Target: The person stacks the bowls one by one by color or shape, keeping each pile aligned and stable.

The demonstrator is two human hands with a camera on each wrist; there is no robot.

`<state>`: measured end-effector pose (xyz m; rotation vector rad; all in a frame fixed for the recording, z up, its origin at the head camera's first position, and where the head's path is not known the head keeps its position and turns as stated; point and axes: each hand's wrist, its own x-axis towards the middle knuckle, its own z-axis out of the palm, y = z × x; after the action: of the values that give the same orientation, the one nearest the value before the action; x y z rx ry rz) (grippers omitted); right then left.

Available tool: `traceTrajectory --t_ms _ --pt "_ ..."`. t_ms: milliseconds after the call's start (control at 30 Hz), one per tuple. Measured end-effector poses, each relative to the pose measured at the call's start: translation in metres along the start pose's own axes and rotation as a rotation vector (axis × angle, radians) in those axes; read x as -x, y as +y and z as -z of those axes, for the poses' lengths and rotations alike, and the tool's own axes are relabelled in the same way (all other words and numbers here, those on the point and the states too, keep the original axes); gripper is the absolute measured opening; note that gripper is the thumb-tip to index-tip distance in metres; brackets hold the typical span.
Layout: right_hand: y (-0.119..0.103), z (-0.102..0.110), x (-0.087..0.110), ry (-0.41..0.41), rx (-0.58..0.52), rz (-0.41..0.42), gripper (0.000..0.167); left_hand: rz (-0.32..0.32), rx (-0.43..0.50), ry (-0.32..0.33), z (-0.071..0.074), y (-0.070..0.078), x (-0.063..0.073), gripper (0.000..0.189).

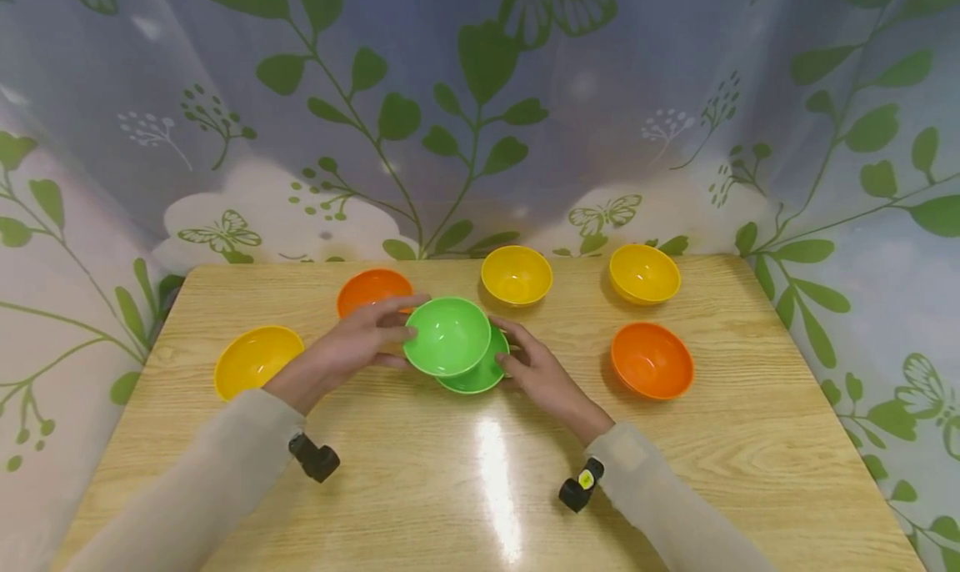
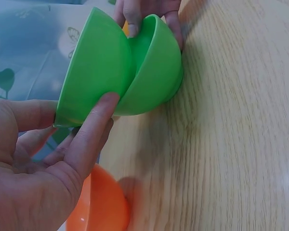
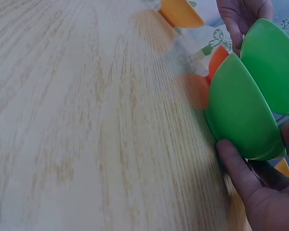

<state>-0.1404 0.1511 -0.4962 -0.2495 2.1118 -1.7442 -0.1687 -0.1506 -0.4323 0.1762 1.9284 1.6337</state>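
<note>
My left hand (image 1: 367, 332) grips the left rim of a light green bowl (image 1: 447, 337), thumb over the edge and fingers beneath. That bowl is raised and overlaps a second green bowl (image 1: 480, 376), its base dipping into the lower bowl's opening in the left wrist view. The right hand (image 1: 542, 372) holds the lower bowl at its right side, thumb at the rim and fingers around the outer wall. In the right wrist view the lower bowl (image 3: 241, 113) sits low at the wooden table. Behind my left hand an orange bowl (image 1: 372, 287) is partly hidden.
A yellow bowl (image 1: 255, 359) stands at the left, partly behind the left forearm. Two more yellow bowls, one mid-back (image 1: 516, 276) and one back right (image 1: 645, 273), stand near the table's (image 1: 750, 472) far edge. Another orange bowl (image 1: 652, 361) is at the right. A patterned curtain (image 1: 450, 138) hangs behind.
</note>
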Motion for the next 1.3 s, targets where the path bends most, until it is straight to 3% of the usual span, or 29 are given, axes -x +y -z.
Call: traceTrajectory --t_ms 633,1300 --pt "0.001 -0.001 -0.001 -0.033 -0.074 -0.019 0.057 -0.007 -0.046 0.024 -0.012 0.0 -0.002 0.061" --pt "0.006 -0.001 -0.002 -0.043 -0.124 -0.007 0.057 0.014 -0.11 0.142 -0.033 -0.001 -0.011 0.057"
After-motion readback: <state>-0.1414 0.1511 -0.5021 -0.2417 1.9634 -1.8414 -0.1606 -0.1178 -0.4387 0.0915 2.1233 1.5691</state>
